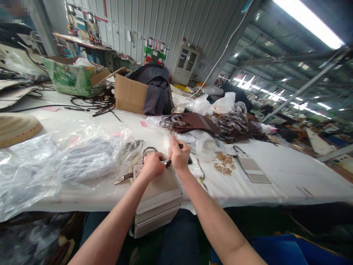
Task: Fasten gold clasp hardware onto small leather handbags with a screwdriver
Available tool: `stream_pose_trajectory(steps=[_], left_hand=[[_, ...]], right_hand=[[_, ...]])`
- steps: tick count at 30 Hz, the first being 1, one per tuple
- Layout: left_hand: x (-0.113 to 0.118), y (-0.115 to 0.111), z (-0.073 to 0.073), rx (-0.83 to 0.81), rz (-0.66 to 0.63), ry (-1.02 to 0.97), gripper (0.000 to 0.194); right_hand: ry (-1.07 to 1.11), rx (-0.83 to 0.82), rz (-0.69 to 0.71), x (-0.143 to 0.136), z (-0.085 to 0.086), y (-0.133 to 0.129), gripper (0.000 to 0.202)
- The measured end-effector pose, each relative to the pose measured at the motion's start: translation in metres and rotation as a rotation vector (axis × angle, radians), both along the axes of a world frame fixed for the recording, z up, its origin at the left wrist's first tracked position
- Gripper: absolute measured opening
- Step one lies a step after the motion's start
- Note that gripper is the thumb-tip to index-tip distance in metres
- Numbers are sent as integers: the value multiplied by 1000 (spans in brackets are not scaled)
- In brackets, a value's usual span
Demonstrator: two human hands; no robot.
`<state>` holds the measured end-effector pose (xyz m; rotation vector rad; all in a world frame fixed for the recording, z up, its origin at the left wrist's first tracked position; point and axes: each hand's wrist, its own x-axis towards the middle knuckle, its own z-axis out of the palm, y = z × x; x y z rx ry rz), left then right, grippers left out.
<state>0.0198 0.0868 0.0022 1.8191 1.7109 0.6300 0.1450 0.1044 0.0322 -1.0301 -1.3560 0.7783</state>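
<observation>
A beige handbag [157,200] with stacked panels hangs over the table's front edge, tilted toward me. My left hand [153,164] is closed on its top edge, by a short dark brown strap [168,163] with a metal piece. Beside it, my right hand [178,151] is wrapped around a dark-handled tool, thumb pointing up; its tip is hidden near that strap. Behind my left hand rises a braided handle [149,149] in clear wrap. Another brown strap end [124,178] with metal hardware sticks out at the bag's left.
Gold-coloured hardware [224,163] lies in a pile to the right, near a flat grey-beige panel [252,165]. Brown bag pieces [193,123] are heaped behind. Plastic-wrapped goods [85,154] cover the left side. Further back stand a cardboard box [129,94] and a green box [71,79].
</observation>
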Motion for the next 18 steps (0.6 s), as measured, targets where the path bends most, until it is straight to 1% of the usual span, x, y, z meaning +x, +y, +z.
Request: stream_pose_trajectory(steps=[2, 5, 7, 8, 10, 12, 14, 16, 18], left_hand=[[-1, 1, -5, -2, 1, 1, 29], [0, 3, -7, 1, -10, -3, 30], [0, 1, -2, 14, -22, -8, 31], [0, 0, 4, 26, -27, -11, 31], [-7, -4, 20, 67, -31, -14, 34], [-22, -11, 37, 150, -24, -39, 40], [-47, -21, 49, 266, 7, -96, 41], [-76, -31, 51, 339, 76, -136, 35], [-101, -42, 43, 295, 158, -125, 33]], right_hand=[[-4, 35, -53, -3, -5, 0, 71], [-46, 54, -53, -8, -7, -4, 70], [-100, 85, -34, -10, -4, -6, 70], [-127, 100, -24, -11, -1, -7, 70], [-160, 118, -24, -13, 4, -9, 70], [-163, 121, -41, -13, 8, -10, 70], [-156, 124, -49, -12, 9, -12, 69], [-154, 137, -29, -12, 7, -14, 69], [-150, 152, -9, -11, 6, -15, 70]])
